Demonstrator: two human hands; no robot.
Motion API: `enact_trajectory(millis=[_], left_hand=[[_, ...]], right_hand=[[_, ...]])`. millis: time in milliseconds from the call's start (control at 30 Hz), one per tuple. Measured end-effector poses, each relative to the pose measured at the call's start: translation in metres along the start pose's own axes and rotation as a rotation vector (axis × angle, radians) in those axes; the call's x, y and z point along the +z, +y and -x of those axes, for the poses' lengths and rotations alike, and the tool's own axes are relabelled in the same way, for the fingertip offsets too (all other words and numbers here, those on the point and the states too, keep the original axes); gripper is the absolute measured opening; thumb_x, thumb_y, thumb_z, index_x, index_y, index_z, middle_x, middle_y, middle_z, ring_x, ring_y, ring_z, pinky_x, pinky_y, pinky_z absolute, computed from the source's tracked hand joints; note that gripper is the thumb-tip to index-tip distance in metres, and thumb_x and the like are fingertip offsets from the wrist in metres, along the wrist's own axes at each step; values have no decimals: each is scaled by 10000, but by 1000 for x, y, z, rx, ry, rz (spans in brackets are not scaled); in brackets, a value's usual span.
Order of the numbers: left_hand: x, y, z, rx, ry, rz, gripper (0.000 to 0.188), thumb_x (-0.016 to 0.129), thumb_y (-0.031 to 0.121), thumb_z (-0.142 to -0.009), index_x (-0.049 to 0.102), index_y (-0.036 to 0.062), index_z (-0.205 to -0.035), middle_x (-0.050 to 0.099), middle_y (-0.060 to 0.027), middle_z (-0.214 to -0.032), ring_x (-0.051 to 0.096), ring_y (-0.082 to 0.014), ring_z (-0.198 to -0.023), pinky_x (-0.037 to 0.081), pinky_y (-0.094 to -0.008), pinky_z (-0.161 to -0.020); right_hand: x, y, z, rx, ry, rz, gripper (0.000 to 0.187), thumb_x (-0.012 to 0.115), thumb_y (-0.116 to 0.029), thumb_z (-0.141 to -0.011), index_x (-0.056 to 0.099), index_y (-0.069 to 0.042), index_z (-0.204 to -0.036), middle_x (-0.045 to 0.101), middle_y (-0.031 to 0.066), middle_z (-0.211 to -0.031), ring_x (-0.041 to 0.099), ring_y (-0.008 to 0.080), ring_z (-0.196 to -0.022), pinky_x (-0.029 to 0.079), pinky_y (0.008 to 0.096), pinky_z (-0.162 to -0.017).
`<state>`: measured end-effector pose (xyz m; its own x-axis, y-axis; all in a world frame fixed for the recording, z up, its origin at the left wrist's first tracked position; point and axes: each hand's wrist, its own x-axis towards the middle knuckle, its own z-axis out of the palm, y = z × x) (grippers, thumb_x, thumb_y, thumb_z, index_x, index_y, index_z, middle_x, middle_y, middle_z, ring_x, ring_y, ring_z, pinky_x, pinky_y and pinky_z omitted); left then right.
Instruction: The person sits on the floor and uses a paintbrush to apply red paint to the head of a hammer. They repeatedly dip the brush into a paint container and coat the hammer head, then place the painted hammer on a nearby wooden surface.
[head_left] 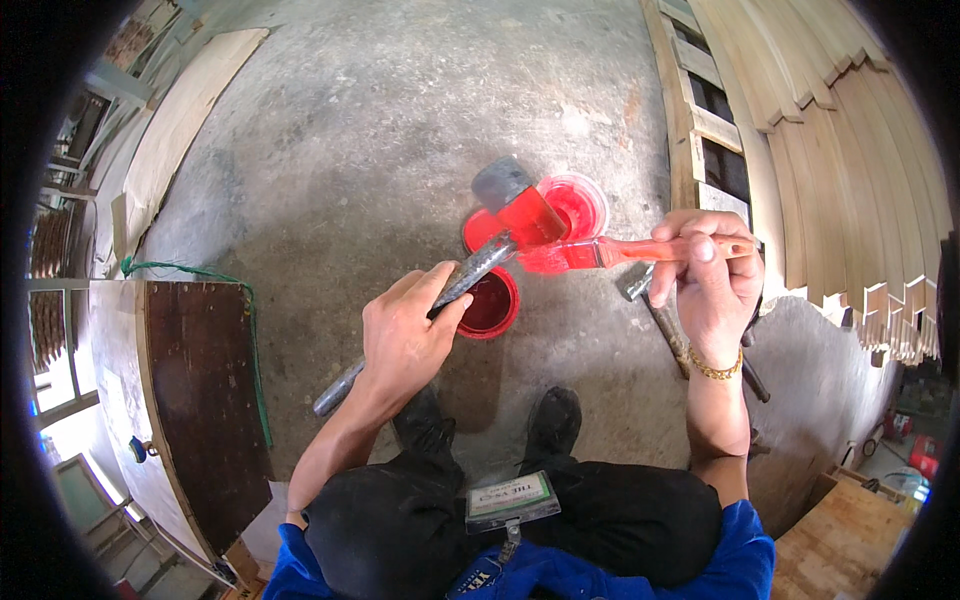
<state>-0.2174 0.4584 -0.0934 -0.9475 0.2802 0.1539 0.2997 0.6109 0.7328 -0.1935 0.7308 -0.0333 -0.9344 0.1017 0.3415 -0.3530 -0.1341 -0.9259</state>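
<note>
My left hand [408, 325] is closed around the grey metal handle of a mallet [503, 187]. The mallet's head is dark grey at the far end and wet red on the nearer part. In my right hand [715, 285] is a paintbrush [630, 252], gripped by its red handle. Its red-coated bristles are at the mallet, near where handle and head meet. Below the mallet, an open red paint can [492, 308] stands on the floor. A pale tub [592, 195] smeared with red paint sits just beyond the mallet's head, partly hidden by it.
Two hammers [668, 328] lie on the concrete floor [400, 130] under my right hand. Stacked wooden boards [850, 150] rise at the right beside a slatted wooden frame [690, 110]. A wooden box [200, 380] with a green cord [257, 370] stands at the left.
</note>
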Motion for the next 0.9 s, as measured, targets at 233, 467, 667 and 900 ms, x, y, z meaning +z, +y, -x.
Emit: enact_trajectory(millis=[233,467,667,900], left_hand=[[-3,2,-2,-95,-98,88,246,676,98,-771,622,1,-990,573,-108,-715,548,-175,-626,435,-303,-590],[-4,1,-3,-278,-312,490,177,598,114,-867,614,-20,-982,505,26,-662,431,-49,-575,350,-229,-509],[-10,2,-1,-402,-424,612,221,585,157,-884,619,1,-1036,509,5,-650,438,-49,-574,344,-231,-509],[-2,4,-1,-373,-378,647,169,562,145,-898,599,-4,-968,466,33,-627,383,-34,-514,292,-210,-447]], right_hand=[[-3,-7,-4,-123,118,15,120,476,-81,-938,518,18,-990,611,220,-905,558,142,-503,474,239,-471],[0,0,-5,-131,148,11,120,504,-44,-920,527,9,-1025,623,214,-938,587,157,-565,488,253,-490],[-3,-5,-9,-286,-42,226,116,485,-59,-932,522,27,-1000,624,217,-934,580,152,-569,512,288,-550],[14,-17,3,-614,-487,701,100,661,-59,-800,612,-14,-876,664,141,-912,661,195,-742,552,306,-641]])
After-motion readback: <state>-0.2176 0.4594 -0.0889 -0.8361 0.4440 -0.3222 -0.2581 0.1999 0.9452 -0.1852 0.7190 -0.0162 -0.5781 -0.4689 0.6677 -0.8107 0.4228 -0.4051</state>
